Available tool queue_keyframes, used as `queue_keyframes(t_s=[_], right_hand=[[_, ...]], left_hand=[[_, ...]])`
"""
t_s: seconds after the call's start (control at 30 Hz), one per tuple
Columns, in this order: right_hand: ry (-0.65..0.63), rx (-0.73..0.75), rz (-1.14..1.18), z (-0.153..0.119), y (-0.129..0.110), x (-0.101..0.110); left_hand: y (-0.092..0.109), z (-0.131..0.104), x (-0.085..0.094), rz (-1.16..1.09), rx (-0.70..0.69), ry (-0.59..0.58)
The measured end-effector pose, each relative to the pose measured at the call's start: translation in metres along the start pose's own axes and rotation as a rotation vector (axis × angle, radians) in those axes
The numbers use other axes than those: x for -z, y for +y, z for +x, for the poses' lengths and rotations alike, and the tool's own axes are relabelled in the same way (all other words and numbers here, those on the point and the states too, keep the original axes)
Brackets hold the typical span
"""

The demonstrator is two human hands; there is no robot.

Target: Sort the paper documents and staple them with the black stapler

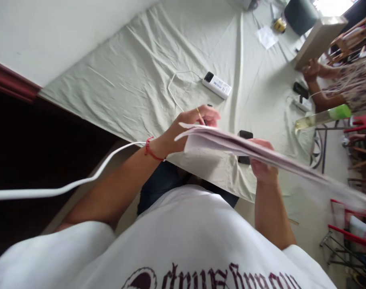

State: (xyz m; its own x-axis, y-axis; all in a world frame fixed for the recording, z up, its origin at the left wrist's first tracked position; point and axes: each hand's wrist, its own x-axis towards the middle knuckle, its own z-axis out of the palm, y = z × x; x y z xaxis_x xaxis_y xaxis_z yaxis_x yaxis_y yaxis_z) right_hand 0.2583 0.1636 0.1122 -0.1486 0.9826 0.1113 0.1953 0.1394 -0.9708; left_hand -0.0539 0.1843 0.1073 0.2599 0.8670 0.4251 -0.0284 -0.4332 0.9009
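Observation:
My right hand point(263, 162) is closed on the edge of a sheaf of paper sheets point(231, 145), seen almost edge-on, tilted and blurred at its far right end. My left hand point(202, 115) is beside the left end of the sheets, its fingers curled round what looks like a slim dark pen point(205, 122); the paper hides part of this hand. A red string bracelet point(151, 150) circles my left wrist. Below the sheets, a black object point(245, 134) lies on the cloth, partly covered from view.
A white power bank point(217, 85) with a white cable lies on the cloth-covered table point(134, 76). To the right are a bottle with a green cap point(322, 116), another white device point(303, 103) and a box point(318, 42) touched by another person's hand point(312, 70). A red-framed chair point(348, 224) stands beyond.

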Motion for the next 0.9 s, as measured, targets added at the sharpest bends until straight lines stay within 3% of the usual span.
queue_keyframes(t_s=[0.07,0.13,0.3,0.47,0.6,0.9], right_hand=[[-0.125,-0.069,-0.047,-0.006,0.0,0.003],[-0.154,-0.124,-0.1,-0.01,-0.005,0.003],[-0.101,-0.006,-0.152,-0.007,-0.008,0.007],[-0.217,-0.101,-0.154,0.003,0.0,0.007],[-0.272,0.043,-0.246,0.003,-0.006,0.003],[-0.293,-0.127,-0.156,0.011,-0.006,-0.004]], left_hand=[[-0.019,-0.004,0.0,0.05,0.039,-0.014],[-0.03,-0.009,-0.001,0.069,0.098,-0.071],[-0.025,-0.008,0.001,0.097,0.125,-0.155],[-0.031,-0.006,0.005,0.13,0.186,-0.185],[-0.033,-0.011,0.002,0.139,0.063,-0.253],[-0.037,-0.018,-0.006,0.041,0.077,-0.262]])
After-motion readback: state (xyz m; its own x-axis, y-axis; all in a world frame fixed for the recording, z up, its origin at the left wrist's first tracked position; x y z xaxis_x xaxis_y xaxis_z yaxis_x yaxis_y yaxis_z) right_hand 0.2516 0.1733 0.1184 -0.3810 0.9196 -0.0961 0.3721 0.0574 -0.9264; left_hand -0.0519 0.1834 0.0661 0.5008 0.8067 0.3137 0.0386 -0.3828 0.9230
